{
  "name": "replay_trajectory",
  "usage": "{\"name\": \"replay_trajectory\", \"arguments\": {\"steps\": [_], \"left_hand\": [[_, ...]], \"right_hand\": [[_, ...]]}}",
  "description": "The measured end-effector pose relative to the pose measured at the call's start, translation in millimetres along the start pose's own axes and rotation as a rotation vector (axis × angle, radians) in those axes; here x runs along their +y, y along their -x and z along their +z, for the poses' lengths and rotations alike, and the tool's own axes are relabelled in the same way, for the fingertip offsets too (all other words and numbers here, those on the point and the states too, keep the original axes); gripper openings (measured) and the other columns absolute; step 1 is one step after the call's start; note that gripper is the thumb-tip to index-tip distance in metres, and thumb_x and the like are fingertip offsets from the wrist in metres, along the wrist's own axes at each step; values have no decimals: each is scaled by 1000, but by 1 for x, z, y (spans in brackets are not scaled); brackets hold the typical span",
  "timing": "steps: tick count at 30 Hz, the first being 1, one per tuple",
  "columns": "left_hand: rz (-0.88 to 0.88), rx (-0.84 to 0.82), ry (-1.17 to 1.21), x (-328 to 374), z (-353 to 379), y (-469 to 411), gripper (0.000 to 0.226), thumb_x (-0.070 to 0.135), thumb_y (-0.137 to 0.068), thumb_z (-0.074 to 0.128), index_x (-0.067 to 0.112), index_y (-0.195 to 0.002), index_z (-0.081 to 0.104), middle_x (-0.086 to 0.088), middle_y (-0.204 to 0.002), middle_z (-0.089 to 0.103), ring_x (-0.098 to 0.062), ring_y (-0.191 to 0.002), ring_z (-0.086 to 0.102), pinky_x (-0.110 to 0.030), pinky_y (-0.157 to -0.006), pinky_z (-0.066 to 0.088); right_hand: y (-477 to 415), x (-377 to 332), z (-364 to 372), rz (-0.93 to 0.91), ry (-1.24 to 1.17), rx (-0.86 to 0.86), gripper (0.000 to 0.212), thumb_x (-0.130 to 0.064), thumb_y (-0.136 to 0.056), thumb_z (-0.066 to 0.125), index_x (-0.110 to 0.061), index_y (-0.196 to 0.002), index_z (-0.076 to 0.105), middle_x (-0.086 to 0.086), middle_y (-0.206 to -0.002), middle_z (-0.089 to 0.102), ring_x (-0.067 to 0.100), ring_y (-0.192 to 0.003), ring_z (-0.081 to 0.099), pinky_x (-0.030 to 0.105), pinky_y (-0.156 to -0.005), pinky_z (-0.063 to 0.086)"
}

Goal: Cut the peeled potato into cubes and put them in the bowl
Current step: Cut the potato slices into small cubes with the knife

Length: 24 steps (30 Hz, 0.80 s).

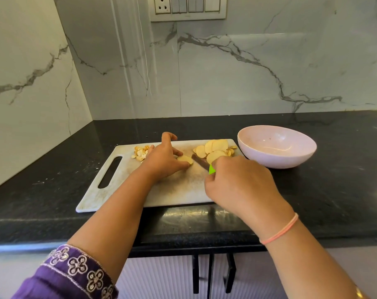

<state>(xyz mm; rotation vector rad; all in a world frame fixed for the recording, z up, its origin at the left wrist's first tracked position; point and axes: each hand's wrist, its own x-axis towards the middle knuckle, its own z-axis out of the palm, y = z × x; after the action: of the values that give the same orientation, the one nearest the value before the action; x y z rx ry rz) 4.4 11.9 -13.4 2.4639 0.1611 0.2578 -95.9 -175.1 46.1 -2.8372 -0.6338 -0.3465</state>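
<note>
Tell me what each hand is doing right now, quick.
Left hand: closed, pinching a potato piece on the cutting board.
Right hand: closed, gripping the knife by its green handle.

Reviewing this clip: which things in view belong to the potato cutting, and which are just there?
Part of the job:
- left hand holding a potato piece
- right hand gripping the knife
- potato slices
- small cut bits
- cutting board
- pink bowl

Just there:
- switch panel
- cabinet handles
</note>
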Motion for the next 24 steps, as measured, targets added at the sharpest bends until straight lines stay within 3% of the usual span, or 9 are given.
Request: {"name": "replay_trajectory", "arguments": {"steps": [3,7,11,15,19,24], "left_hand": [[15,-5,1,4,-1,4,67,35,-80,74,25,-128,28,3,-120,63,-13,-101,56,-28,-89,47],[69,24,-22,0,1,10,58,36,-80,73,31,-114,26,3,-117,65,-21,-113,55,-44,-103,42],[93,57,8,-4,0,13,58,36,-80,73,34,-110,23,5,-115,67,-22,-113,55,-46,-100,43],[87,75,2,-7,-1,11,59,35,-80,74,34,-109,23,5,-116,67,-21,-116,53,-44,-100,43],[90,87,-2,-7,-2,11,58,32,-80,74,33,-108,23,4,-115,67,-20,-115,54,-42,-100,43],[88,76,-3,-9,0,10,56,32,-80,74,32,-107,24,3,-116,67,-21,-115,55,-45,-103,42]], "right_hand": [[-13,3,8,30,-57,62,28,-27,-93,42,-18,-67,40,-3,-65,40,15,-60,41,25,-47,23],[-34,-3,29,58,-75,-6,17,-27,-95,42,-17,-93,56,2,-80,48,23,-78,46,26,-62,32],[-44,-10,36,58,-45,-23,21,-25,-95,43,-14,-103,58,2,-78,47,22,-73,44,24,-52,27],[-44,-10,30,-2,-11,-35,13,-26,-95,43,-17,-92,53,-1,-72,43,20,-71,44,24,-52,27],[-34,-4,15,-38,9,-65,31,-25,-91,46,-17,-64,33,-1,-63,38,14,-56,36,24,-47,24],[-13,-6,13,-38,32,-53,33,-28,-92,45,-22,-63,30,-3,-65,40,14,-55,36,25,-46,23]]}}
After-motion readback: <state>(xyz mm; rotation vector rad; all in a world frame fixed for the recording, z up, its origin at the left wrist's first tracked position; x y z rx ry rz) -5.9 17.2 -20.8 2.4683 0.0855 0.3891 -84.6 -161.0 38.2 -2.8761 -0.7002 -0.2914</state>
